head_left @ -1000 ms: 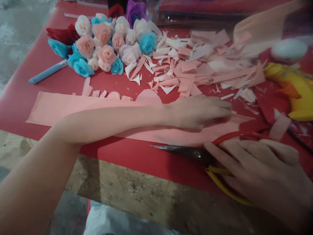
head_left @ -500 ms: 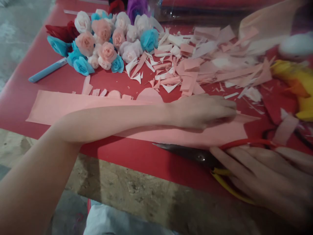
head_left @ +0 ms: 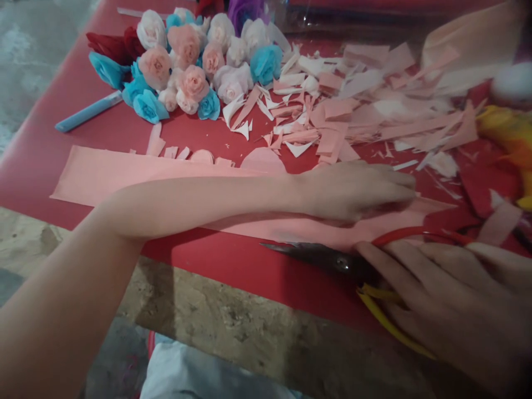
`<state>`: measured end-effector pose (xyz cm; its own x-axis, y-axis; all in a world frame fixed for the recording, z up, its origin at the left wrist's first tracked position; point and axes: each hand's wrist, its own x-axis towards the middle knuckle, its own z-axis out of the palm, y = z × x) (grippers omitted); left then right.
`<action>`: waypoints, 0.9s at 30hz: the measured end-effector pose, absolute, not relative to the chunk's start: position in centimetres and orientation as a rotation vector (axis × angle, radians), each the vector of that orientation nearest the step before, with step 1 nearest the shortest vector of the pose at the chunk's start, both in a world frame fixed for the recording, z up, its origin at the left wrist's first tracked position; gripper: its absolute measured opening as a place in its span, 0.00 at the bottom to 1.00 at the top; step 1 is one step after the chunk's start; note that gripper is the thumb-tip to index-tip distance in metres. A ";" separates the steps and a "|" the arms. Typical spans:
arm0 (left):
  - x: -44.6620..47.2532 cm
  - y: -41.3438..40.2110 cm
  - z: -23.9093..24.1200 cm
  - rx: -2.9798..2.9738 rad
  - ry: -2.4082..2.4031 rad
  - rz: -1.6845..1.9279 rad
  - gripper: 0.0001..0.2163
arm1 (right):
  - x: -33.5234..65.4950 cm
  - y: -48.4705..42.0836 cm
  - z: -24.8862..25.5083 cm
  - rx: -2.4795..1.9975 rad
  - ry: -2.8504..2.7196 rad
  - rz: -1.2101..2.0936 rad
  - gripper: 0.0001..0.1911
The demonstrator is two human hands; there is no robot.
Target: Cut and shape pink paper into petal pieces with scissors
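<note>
A long sheet of pink crepe paper lies across the red table cover near its front edge. My left hand rests on the sheet toward its right end, fingers curled down onto the paper and their tips hidden. My left forearm lies over the middle of the sheet. At the lower right my right hand holds scissors with dark blades and red and yellow handles. Their tips point left, along the sheet's near edge. The handle loops are spread apart; parts of them are hidden by my fingers.
Paper roses in pink, white and blue are bunched at the back left, by a light blue stick. Pink and white paper scraps are heaped behind my left hand. Yellow paper lies at the right.
The camera view has shifted slightly, so the flowers and scraps appear farther right. The scissors stay by the paper's near edge, and both hands keep nearly the same pose.
</note>
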<state>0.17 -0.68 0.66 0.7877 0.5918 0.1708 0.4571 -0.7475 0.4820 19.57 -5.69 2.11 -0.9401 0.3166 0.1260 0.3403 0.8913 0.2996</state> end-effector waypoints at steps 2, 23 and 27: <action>0.2 -0.7 0.6 2.557 0.791 0.450 0.15 | 19.3 -5.5 2.1 -0.382 -2.995 -0.595 0.24; 0.1 -0.6 0.7 2.545 0.761 0.419 0.16 | 17.7 -5.6 2.6 -0.199 -2.952 -0.514 0.19; 0.0 -0.6 1.0 2.536 0.771 0.381 0.17 | 18.0 -5.4 3.0 -0.074 -2.979 -0.540 0.15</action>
